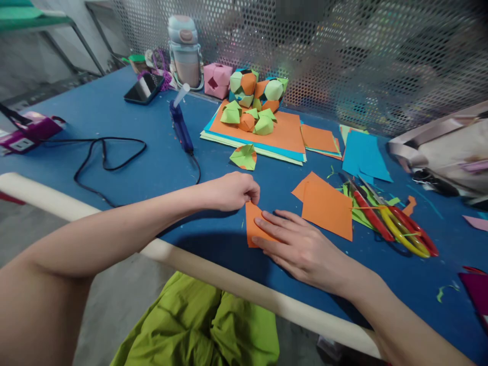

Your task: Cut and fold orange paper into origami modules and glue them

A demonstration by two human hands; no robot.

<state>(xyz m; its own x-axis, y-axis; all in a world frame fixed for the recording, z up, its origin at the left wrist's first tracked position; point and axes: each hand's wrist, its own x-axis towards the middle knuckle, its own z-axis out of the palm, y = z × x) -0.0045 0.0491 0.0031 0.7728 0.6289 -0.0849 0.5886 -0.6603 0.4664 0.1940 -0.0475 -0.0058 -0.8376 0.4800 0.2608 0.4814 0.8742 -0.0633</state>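
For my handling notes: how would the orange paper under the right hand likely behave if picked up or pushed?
The orange paper looks thin, so it is probably light and bends easily. Lying flat on the table under the right hand, it would likely slide rather than roll if let go and pushed.

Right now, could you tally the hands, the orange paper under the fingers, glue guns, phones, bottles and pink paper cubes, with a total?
Hands: 2, a left hand and a right hand
Orange paper under the fingers: 1
Glue gun: 1
Phone: 1
Bottle: 1
Pink paper cube: 1
Total: 7
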